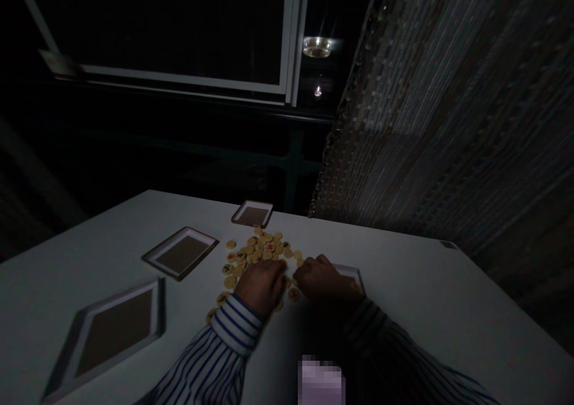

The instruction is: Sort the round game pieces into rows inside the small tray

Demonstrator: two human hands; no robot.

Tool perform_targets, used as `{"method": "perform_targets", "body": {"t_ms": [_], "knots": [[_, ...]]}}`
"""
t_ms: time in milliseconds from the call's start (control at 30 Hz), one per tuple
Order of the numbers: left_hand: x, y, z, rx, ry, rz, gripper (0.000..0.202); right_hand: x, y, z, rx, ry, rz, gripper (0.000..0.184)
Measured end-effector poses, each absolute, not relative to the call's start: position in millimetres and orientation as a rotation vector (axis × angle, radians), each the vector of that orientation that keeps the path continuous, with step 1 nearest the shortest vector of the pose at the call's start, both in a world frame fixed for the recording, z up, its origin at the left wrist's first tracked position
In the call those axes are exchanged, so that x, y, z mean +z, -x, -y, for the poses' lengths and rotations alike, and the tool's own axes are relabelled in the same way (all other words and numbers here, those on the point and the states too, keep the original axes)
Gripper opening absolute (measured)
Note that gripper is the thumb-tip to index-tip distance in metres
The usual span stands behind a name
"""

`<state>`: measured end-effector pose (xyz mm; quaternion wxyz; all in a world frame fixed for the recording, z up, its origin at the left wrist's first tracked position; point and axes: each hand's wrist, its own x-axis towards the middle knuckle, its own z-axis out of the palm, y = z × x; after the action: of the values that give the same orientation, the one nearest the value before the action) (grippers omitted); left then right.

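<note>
Round wooden Chinese chess pieces (256, 250) lie in a loose heap on the white table, several showing red or black characters. My left hand (260, 284) rests over the near side of the heap with its fingers curled down; whatever lies under the fingertips is hidden. Just right of the heap, my right hand (326, 280) is closed, its fingers bent in towards the pieces, and what it grips, if anything, is out of sight. Behind my right wrist, a shallow tray (356, 271) is partly covered, with a piece (356, 286) visible in it.
Three more shallow trays with brown bottoms stand about: a large tray (156, 309) at the near left, a middle tray (210, 244) and a small tray (237, 215) at the far edge. A bead curtain (394, 124) hangs behind the white table (403, 285). The light is dim.
</note>
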<state>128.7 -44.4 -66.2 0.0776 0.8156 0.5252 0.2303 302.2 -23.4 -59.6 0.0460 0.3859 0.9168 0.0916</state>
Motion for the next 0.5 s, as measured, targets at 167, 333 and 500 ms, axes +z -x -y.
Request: {"method": "perform_targets", "body": {"t_ms": [167,333,500], "knots": [[-66.7,-129.0,44.7,0.736,-2.416,-1.594,0.03,-43.7,-307.9,28.5,0.205,-1.302,-2.829,0.019],[-67.1,-132.2,45.5,0.855,-2.291,-1.543,0.029,-27.3,-316.8,38.7,0.12,-1.491,-2.909,0.019],[-65.1,-141.2,48.1,0.953,-2.035,-1.412,0.03,-24.7,-322.2,46.7,0.106,-1.525,-3.071,0.021]]}}
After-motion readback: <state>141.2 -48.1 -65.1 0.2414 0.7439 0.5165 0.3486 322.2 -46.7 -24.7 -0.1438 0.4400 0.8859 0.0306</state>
